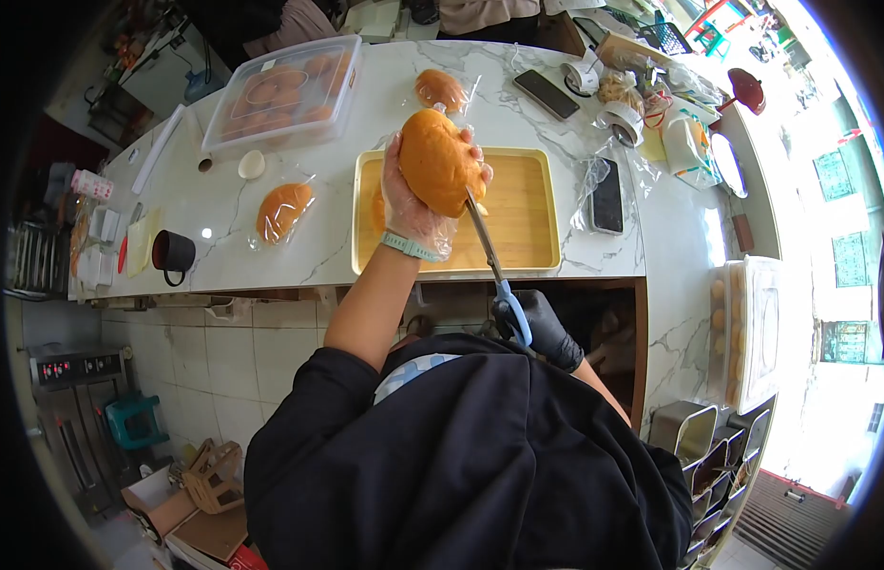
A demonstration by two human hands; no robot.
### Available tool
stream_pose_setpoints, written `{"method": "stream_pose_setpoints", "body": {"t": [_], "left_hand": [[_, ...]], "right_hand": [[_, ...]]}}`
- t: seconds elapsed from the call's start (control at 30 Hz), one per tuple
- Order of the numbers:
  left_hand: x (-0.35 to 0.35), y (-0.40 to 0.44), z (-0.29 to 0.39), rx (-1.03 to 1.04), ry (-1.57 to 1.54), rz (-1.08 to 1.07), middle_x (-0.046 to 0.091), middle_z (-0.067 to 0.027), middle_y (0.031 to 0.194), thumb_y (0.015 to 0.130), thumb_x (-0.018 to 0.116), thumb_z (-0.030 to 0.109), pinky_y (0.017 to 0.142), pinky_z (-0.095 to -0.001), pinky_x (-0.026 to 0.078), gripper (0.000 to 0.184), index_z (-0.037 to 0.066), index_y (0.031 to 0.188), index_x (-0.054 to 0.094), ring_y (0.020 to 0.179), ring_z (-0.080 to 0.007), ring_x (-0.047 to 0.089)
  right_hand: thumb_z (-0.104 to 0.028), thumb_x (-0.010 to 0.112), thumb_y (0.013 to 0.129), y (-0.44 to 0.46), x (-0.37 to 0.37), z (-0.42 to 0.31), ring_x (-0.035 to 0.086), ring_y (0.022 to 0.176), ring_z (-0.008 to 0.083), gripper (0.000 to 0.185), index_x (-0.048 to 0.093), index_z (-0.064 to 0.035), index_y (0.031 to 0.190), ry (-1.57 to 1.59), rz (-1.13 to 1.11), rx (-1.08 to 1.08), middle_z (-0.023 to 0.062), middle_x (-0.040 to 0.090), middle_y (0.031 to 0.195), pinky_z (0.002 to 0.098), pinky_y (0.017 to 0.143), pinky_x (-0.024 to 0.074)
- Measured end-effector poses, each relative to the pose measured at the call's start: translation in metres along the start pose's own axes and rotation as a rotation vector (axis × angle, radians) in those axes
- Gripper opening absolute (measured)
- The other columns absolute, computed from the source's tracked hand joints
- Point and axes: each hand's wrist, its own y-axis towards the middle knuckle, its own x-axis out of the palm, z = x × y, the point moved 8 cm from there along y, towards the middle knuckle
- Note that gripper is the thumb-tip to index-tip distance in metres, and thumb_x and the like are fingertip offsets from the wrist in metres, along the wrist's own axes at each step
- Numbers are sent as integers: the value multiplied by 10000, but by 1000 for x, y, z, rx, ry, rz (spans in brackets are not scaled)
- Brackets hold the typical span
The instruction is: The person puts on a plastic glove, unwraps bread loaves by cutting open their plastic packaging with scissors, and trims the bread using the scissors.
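My left hand (411,211), in a clear plastic glove, is closed around a golden bread bun (436,160) and holds it up over a yellow-rimmed tray (362,242). In its black glove, my right hand (543,331) grips the light-blue handles of a pair of scissors (490,249). The blades point up and away from me, and their tips meet the lower right side of the bun. Whether the tips have gone into the bread I cannot tell. Part of another bun (377,209) shows on the tray behind my left wrist.
Wrapped buns (284,213) (441,90) lie left of and beyond the tray. A lidded plastic box (283,93) of buns stands at the back left, a dark mug (173,255) at the left. Phones (547,94) (606,197) lie to the right. Another box (752,332) sits on the side counter.
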Motion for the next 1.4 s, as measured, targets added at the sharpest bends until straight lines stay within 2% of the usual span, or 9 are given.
{"method": "stream_pose_setpoints", "body": {"t": [0.17, 0.27, 0.57, 0.87, 0.97, 1.07, 1.17, 1.27, 1.4], "left_hand": [[1, 1, -1, -26, -12, 2, 504, -142, 1073, 843, 431, 497, 776, -447, 446, 532, 131, 1229, 438, 911, -273, 523], [-3, 2, -4, -47, -58, 98, 490, -149, 1017, 814, 437, 519, 723, -482, 447, 486, 141, 1114, 492, 849, -292, 533], [3, -5, -23, -154, -45, 72, 501, -138, 1006, 804, 484, 504, 757, -503, 439, 471, 144, 1109, 491, 870, -300, 540], [14, -3, -18, -151, -44, 29, 503, -148, 993, 821, 471, 496, 748, -504, 448, 465, 155, 1136, 468, 856, -298, 546], [19, -7, -20, -164, 32, -30, 493, -141, 1021, 844, 416, 511, 747, -493, 446, 527, 188, 1260, 390, 878, -291, 539], [22, -9, -25, -188, 54, -49, 488, -148, 1016, 841, 424, 511, 740, -497, 443, 534, 198, 1270, 375, 873, -295, 541], [20, -9, -27, -190, 45, -48, 485, -150, 1014, 839, 433, 508, 734, -499, 442, 537, 199, 1274, 373, 869, -296, 541], [23, -8, -26, -190, -6, -64, 483, -166, 994, 828, 478, 484, 732, -518, 463, 525, 204, 1261, 377, 852, -317, 538], [26, -12, -26, -212, 38, -79, 479, -165, 1015, 831, 466, 489, 740, -513, 457, 551, 192, 1282, 357, 866, -311, 538]], "right_hand": [[-177, 644, 814, -5, 0, -13, 497, 537, 58, 216, 666, 25, 889, -4, 64, -29, 35, 587, 602, 248, 495, 418], [-180, 654, 801, 1, -1, -2, 481, 525, 62, 202, 663, 13, 861, -29, 65, -95, 50, 578, 592, 268, 497, 418], [-301, 652, 795, 16, 0, -27, 451, 509, 136, 342, 570, 17, 700, -150, -11, -247, 62, 502, 533, 311, 509, 401], [-304, 599, 842, 19, 2, -16, 473, 525, 100, 370, 538, -1, 638, -18, 88, -98, 31, 514, 563, 251, 500, 378], [-310, 602, 840, 21, 5, -26, 473, 526, 102, 376, 537, 3, 641, -15, 1, -233, 35, 515, 564, 248, 505, 382], [-319, 610, 836, 17, 7, -53, 473, 522, 104, 382, 537, 5, 646, -22, -6, -325, 38, 515, 562, 244, 504, 382], [-329, 604, 839, 22, 5, -48, 483, 533, 107, 387, 540, 11, 665, 22, 2, -278, 43, 518, 572, 247, 512, 388], [-274, 581, 837, 25, 0, -33, 519, 544, 101, 310, 602, 32, 792, -32, 15, -158, 47, 539, 578, 252, 528, 430], [-271, 591, 835, 25, 2, -38, 508, 523, 93, 301, 630, 27, 828, 8, -4, -206, 51, 546, 574, 256, 510, 424]]}}
